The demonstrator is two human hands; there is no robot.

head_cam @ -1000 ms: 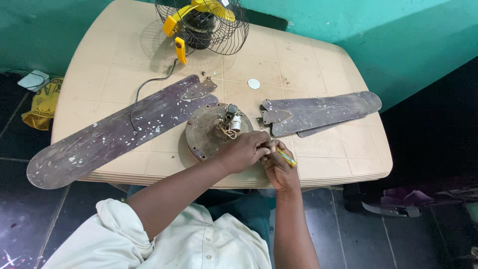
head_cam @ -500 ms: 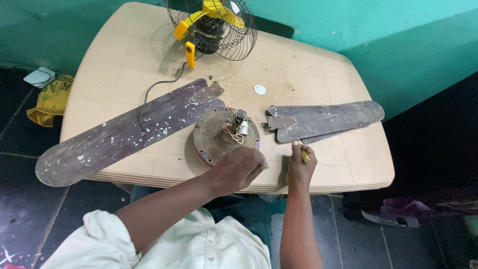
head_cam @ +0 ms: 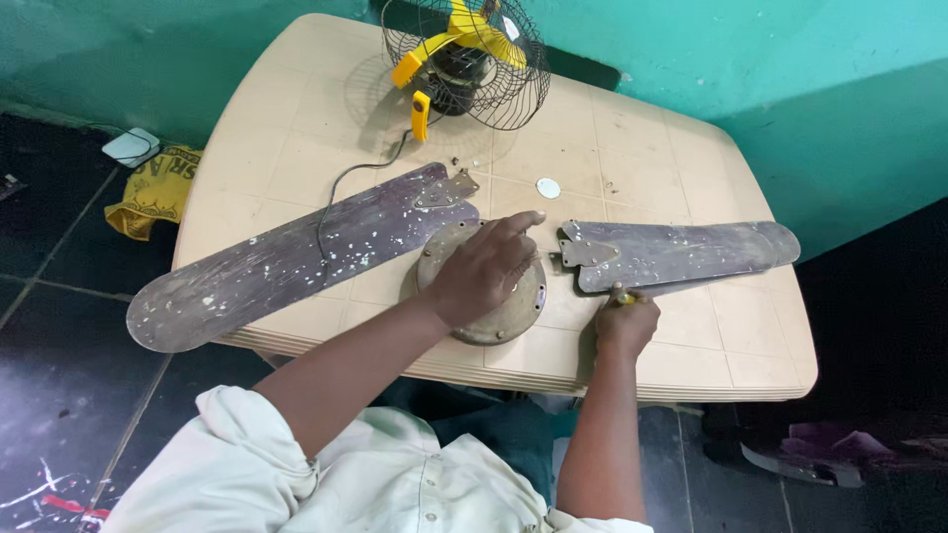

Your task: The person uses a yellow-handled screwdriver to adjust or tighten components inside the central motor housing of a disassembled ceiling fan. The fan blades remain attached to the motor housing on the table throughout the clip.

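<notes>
My left hand lies flat on top of the round, rusty fan motor housing at the middle of the beige table, fingers spread and pointing towards the far side. My right hand rests on the table to the right of the housing, closed around a small yellow-handled tool, likely a screwdriver. Just beyond that hand lie dark, paint-speckled fan blades. Another long blade stretches to the left of the housing.
A small yellow table fan in a black wire cage stands at the table's far edge, its cable trailing across the long blade. A white disc lies near the middle. A yellow cloth lies on the dark floor at left.
My left hand has moved from the table's near edge up onto the motor housing. My right hand has shifted right, away from the left hand, still gripping the tool.
</notes>
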